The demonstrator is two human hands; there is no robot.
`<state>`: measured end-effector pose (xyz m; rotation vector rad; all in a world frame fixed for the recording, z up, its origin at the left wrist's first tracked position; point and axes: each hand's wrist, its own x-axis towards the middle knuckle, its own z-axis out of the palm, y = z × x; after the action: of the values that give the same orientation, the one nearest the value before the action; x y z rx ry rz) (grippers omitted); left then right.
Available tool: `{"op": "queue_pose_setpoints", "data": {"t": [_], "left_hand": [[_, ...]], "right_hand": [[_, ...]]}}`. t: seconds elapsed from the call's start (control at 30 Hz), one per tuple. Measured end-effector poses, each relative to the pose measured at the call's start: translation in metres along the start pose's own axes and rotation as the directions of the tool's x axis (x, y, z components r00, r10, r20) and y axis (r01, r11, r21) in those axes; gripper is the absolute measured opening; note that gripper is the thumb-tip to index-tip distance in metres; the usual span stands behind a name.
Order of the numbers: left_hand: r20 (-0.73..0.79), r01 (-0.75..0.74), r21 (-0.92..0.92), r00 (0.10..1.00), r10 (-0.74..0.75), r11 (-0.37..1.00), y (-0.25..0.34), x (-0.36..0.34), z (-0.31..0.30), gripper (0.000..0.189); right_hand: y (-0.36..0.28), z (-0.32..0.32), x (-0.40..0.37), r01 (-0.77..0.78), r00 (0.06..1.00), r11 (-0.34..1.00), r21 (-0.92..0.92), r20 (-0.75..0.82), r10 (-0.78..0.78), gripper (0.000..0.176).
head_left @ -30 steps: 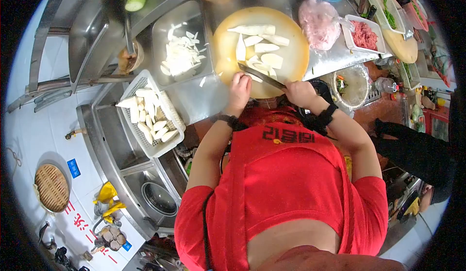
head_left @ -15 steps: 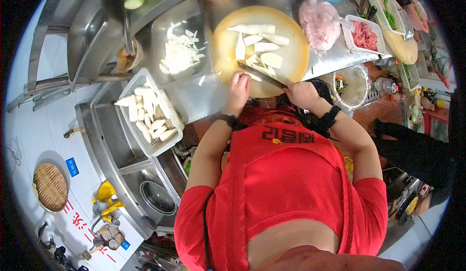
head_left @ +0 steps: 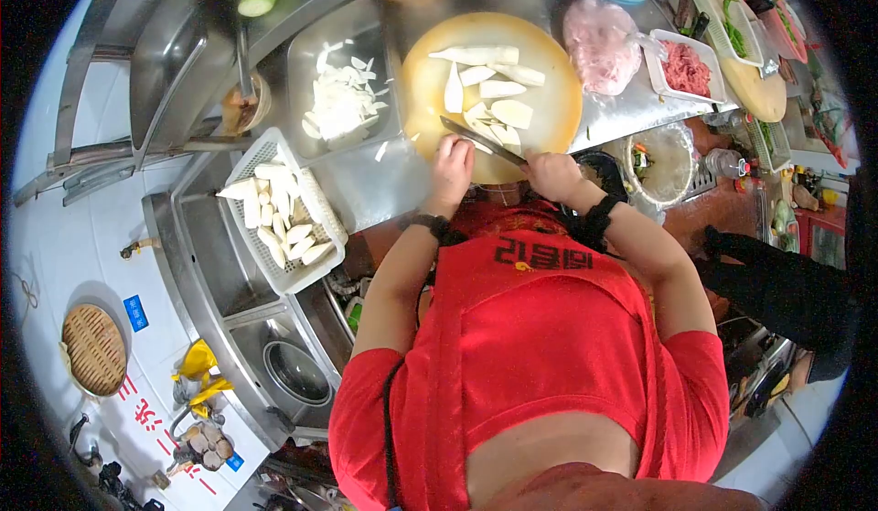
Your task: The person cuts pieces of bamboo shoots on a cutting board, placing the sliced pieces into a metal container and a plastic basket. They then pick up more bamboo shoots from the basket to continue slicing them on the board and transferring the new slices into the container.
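Observation:
A round yellowish cutting board (head_left: 549, 44) carries several pale peeled vegetable pieces (head_left: 510, 113). My right hand (head_left: 556, 178) is closed round the handle of a knife (head_left: 485, 139), whose blade points left across the board's near part. At the blade's left end, my left hand (head_left: 452, 171) has its fingers bent together near the board's lower left edge; what lies under them is hidden. White slices (head_left: 340, 99) are heaped in a metal tray (head_left: 305, 46) left of the board.
A white basket (head_left: 331, 244) of peeled pieces stands over the sink (head_left: 224, 278) at left. Bagged pink meat (head_left: 600, 46) and a white tray of minced meat (head_left: 686, 67) are right of the board. Dark-clothed legs of another person (head_left: 777, 282) show at right.
My right hand and the knife have shifted slightly left, and the blade now reaches a little further left past my left fingertips. My left hand has barely moved.

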<state>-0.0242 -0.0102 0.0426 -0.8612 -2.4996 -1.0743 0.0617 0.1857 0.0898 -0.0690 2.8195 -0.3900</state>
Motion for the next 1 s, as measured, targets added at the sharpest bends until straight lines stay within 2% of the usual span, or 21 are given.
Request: {"op": "queue_pose_setpoints", "data": {"t": [0.2, 0.27, 0.33, 0.43, 0.53, 0.6, 0.83, 0.9, 1.0], "left_hand": [[0.009, 0.015, -0.008, 1.000, -0.015, 1.000, -0.003, -0.003, 0.003, 0.007], [0.017, 0.046, -0.017, 0.999, -0.046, 0.999, -0.004, -0.003, 0.004, 0.007], [-0.043, -0.018, -0.054, 0.999, 0.016, 0.998, -0.008, -0.006, 0.008, 0.008], [-0.020, -0.002, -0.070, 1.000, 0.000, 0.998, -0.010, -0.008, 0.010, 0.008], [-0.038, -0.020, -0.048, 0.999, 0.018, 0.999, -0.011, -0.008, 0.010, 0.008], [-0.036, -0.011, -0.053, 0.999, 0.009, 0.999, -0.010, -0.009, 0.011, 0.008], [-0.022, 0.020, -0.080, 1.000, -0.022, 0.997, -0.010, -0.008, 0.012, 0.008], [-0.038, 0.006, -0.051, 0.999, -0.008, 0.999, -0.007, -0.007, 0.010, 0.008], [-0.037, -0.004, -0.017, 0.999, 0.004, 1.000, -0.007, -0.007, 0.007, 0.007]], "right_hand": [[0.005, -0.003, -0.004, 0.003, 0.998, 0.992, 0.126, -0.066, 0.005, 0.029], [0.008, -0.010, -0.010, -0.017, 0.999, 0.992, 0.126, -0.048, 0.023, 0.029], [0.007, -0.024, -0.016, -0.041, 0.999, 0.991, 0.123, -0.020, 0.044, 0.029], [0.002, -0.039, -0.021, -0.064, 0.997, 0.994, 0.088, 0.057, 0.059, 0.029], [0.004, -0.036, -0.023, -0.016, 1.000, 0.993, 0.118, 0.023, 0.013, 0.028], [0.005, -0.031, -0.023, 0.060, 0.997, 0.996, 0.062, -0.058, -0.057, 0.025], [0.001, -0.010, -0.012, 0.052, 0.996, 0.999, 0.007, -0.068, -0.052, 0.026], [-0.005, -0.009, -0.003, 0.043, 0.999, 0.999, -0.019, -0.008, -0.043, 0.021], [-0.003, -0.008, 0.002, -0.011, 0.998, 1.000, -0.004, 0.055, 0.011, 0.022]]}}
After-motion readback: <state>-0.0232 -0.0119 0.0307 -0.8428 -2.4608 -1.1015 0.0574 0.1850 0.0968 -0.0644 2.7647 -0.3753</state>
